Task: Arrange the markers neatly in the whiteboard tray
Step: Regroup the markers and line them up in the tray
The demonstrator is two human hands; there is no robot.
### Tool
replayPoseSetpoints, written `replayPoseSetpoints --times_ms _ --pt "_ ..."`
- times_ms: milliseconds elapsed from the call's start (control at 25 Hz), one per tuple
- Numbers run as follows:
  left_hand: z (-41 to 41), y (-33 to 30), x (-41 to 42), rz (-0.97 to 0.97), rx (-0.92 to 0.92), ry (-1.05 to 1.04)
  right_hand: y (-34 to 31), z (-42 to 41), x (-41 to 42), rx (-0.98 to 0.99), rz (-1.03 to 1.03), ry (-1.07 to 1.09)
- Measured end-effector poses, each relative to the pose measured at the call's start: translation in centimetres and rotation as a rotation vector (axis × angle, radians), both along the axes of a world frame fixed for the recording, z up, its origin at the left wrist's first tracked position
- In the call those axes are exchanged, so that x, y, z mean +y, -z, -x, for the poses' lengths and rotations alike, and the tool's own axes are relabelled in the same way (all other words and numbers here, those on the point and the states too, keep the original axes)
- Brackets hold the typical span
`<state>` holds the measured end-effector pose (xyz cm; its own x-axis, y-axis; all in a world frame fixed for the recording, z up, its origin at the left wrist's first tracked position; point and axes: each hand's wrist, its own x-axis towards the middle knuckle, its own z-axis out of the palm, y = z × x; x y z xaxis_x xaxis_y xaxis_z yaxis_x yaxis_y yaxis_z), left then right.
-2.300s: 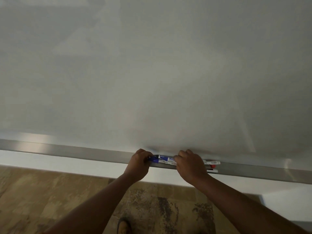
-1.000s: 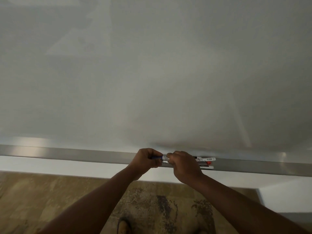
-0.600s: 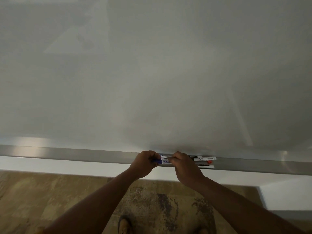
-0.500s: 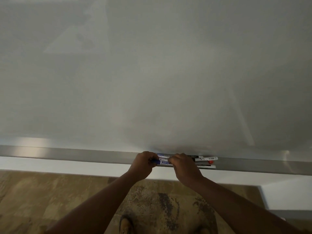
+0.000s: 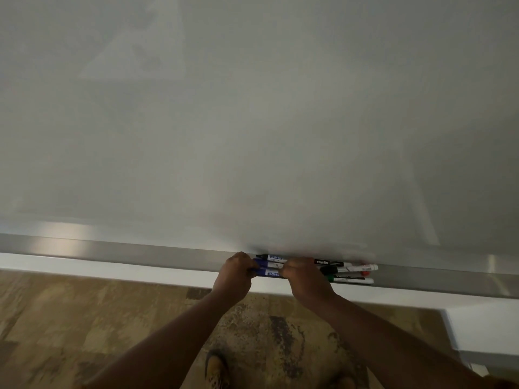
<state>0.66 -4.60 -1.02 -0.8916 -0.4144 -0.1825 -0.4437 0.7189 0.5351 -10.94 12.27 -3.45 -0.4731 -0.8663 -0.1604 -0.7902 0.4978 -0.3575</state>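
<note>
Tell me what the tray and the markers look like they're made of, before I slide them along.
The tray looks like brushed metal, probably aluminium: grey, with soft streaky glare patches. The markers look like smooth plastic: glossy white barrels with printed labels and coloured caps. The board above looks like a glossy coated panel showing faint reflections; what lies under the coating can't be told.

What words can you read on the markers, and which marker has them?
"camlin": white letters on the black marker at the back of the tray.
Blue-label marker at the back: label shows upside down, too blurred to read for sure.
Blue marker at the front: same, upside down and blurred.
Green marker and red marker: small print, too tiny to read.
</note>
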Motion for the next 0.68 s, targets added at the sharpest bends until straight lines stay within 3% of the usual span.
replayPoseSetpoints --times_ms 360,680 --pt "0.7 -0.4 0.2 -0.005 -0.017 -0.195 -2.9 1.1 0.5 0.079 -0.062 0.124" --pt "2.1 -0.6 0.9 -0.171 -0.035 -0.355 -2.7 1.0 0.6 0.055 -0.041 0.093"
